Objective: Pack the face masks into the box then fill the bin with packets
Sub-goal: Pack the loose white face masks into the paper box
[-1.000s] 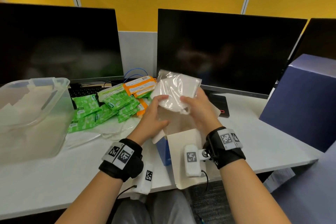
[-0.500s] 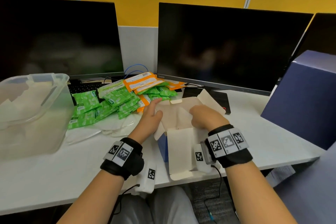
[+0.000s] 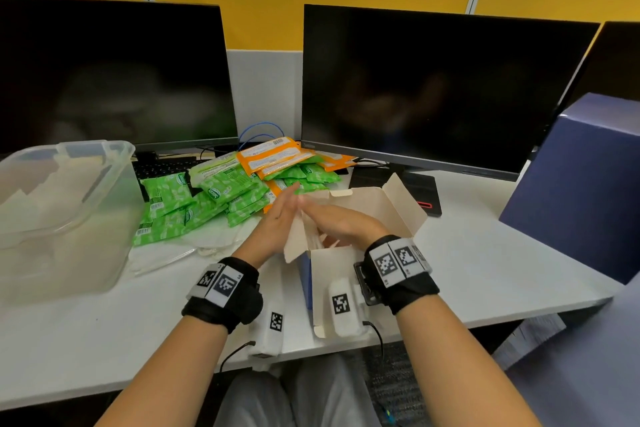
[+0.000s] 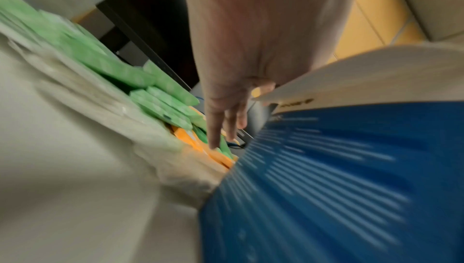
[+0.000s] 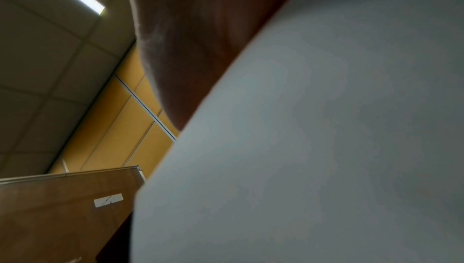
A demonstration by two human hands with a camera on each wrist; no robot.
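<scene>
The blue mask box stands open near the desk's front edge, its beige flaps spread out. White face masks show inside its opening. My left hand lies with straight fingers against the box's left flap. My right hand is flat, palm down, over the opening, and its fingertips meet the left hand's. In the left wrist view the left hand points past the blue box wall. The right wrist view shows only the right hand's palm above a pale box flap. Green and orange packets are piled behind the box.
A clear plastic bin stands at the left of the desk. More masks in clear wrap lie between the bin and the box. Two dark monitors stand at the back, and a large dark blue box stands at the right.
A second ago both hands held a clear bag of masks above the box. The bag went down into the box, and now both hands lie flat over the opening.
</scene>
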